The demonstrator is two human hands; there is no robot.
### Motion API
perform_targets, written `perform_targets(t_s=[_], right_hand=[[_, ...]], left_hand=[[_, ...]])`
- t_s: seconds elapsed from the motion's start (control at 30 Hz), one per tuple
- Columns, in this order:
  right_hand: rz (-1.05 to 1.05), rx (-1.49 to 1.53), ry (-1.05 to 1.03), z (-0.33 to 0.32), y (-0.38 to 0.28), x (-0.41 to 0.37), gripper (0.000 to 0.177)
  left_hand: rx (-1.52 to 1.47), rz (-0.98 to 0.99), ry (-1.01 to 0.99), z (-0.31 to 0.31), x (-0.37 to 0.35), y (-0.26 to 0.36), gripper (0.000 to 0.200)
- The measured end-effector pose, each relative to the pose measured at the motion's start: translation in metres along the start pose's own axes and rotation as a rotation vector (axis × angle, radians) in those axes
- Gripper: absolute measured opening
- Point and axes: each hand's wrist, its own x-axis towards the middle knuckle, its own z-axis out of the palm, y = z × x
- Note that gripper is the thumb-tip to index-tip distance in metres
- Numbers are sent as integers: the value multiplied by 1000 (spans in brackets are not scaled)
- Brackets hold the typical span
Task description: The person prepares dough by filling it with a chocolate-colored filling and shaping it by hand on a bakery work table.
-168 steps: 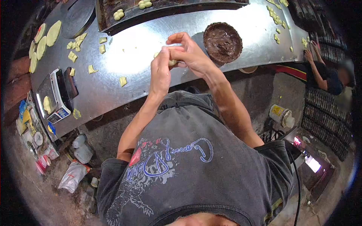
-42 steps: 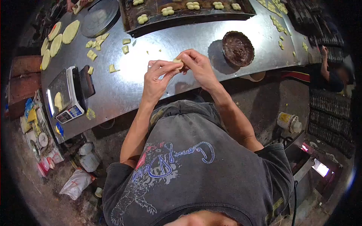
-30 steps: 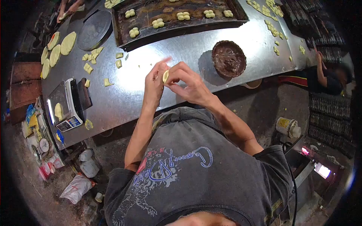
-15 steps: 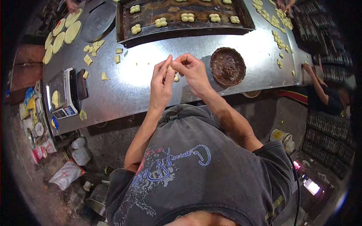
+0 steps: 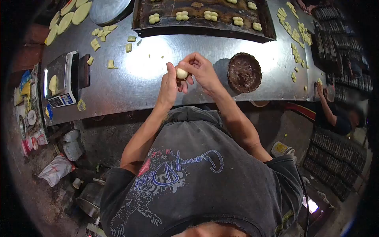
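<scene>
Long stainless-steel worktable (image 5: 130, 85), seen from above, running across the upper part of the view. At its far edge lies a dark rectangular baking tray (image 5: 205, 32) carrying a row of pale knotted dough pieces (image 5: 182, 15). To the right of the table a co-worker in a dark shirt (image 5: 335, 118) bends low, one arm raised to the table's end. On the left end of the table stands a flat digital scale (image 5: 59, 81) with a pale dough lump (image 5: 52, 84) on its pan; beyond it lies a round grey metal disc (image 5: 108, 8), partly out of frame. A round brown bowl of dark paste (image 5: 229, 73) sits on the table just right of the hands.

The left hand (image 5: 169, 85) and the right hand (image 5: 201, 71) meet above the near edge of the table. Flat oval dough sheets (image 5: 82, 7) lie at the far left corner; small cut yellow dough pieces (image 5: 95, 43) are scattered near the scale, and more run along the right end.

A small smooth pale dough ball (image 5: 181, 73) is held off the table between both hands: the left thumb and fingers press against it from the left, and the right fingertips curl over and pinch it from above and from the right.
</scene>
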Motion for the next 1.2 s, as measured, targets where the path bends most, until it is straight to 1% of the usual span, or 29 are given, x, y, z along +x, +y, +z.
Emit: perform_targets(t_s=[0.03, 0.07, 0.17, 0.2, 0.27, 0.3, 0.33, 0.37, 0.4, 0.43, 0.5, 0.53, 0.6, 0.63, 0.67, 0.7, 0.73, 0.77, 0.83, 0.87, 0.93, 0.97, 1.03, 1.07, 1.13, 1.17, 1.2], right_hand=[[-10, -14, 35, 0, 15, 2, 22], [30, -221, 39, -3, 28, -3, 21], [-728, -851, 13, 3, 44, -21, 24], [-557, -709, -125, 3, 50, -29, 28], [-433, -586, -49, -5, 73, -23, 27], [-371, -522, -11, -7, 85, -17, 27], [-351, -549, 99, -11, 94, -6, 29], [-308, -584, 165, -15, 102, 6, 30], [-268, -616, 232, -20, 113, 19, 32], [-229, -648, 300, -24, 124, 30, 34], [-128, -824, 139, -40, 156, 46, 46], [-79, -910, 61, -41, 161, 50, 52], [-141, -944, 125, -33, 170, 38, 54], [-172, -964, 156, -33, 177, 34, 56], [-182, -842, 209, -31, 185, 34, 54], [-136, -795, 219, -28, 181, 35, 54], [-87, -746, 233, -25, 179, 35, 55], [-37, -694, 250, -23, 176, 34, 55], [14, -689, 148, -31, 168, 35, 55], [38, -682, 103, -36, 164, 35, 55], [-43, -741, -44, -51, 159, 43, 60], [-85, -770, -119, -55, 159, 45, 62], [-3, -981, -19, -38, 146, 40, 70], [43, -1088, 30, -26, 139, 37, 74], [-25, -1118, 202, -1, 155, 33, 73], [-62, -1140, 279, 9, 167, 33, 72], [-64, -1158, 276, 17, 179, 36, 66]], left_hand=[[-38, -72, -32, -5, -1, -10, 85], [-61, -137, 1, -8, -3, -19, 85], [-60, -307, -49, -29, -9, -48, 83], [-125, -343, -77, -32, -16, -46, 73], [5, -365, -20, -34, -20, -48, 68], [114, -339, -11, -39, -19, -55, 65], [225, -315, 2, -44, -18, -61, 63], [376, -252, -6, -57, -6, -84, 61], [530, -183, -14, -68, 7, -104, 61], [636, -55, -18, -75, 20, -120, 61], [843, 210, -31, -85, 42, -143, 63], [878, 316, -23, -84, 50, -144, 61], [936, 530, -8, -74, 63, -148, 60], [926, 509, -64, -73, 70, -152, 58], [915, 485, -117, -72, 76, -157, 56], [903, 458, -173, -69, 78, -157, 53], [899, 443, -138, -64, 80, -158, 45], [957, 421, -151, -61, 82, -158, 45], [1084, 388, -186, -59, 93, -157, 45], [1130, 329, -287, -61, 97, -155, 48], [1227, 211, -491, -66, 104, -126, 55], [1083, 212, -485, -71, 102, -117, 57], [797, 206, -460, -94, 99, -107, 62], [853, 322, -324, -107, 99, -104, 62], [847, 395, -85, -148, 114, -120, 58], [941, 437, 75, -165, 115, -119, 52], [978, 405, 202, -179, 113, -118, 48]])
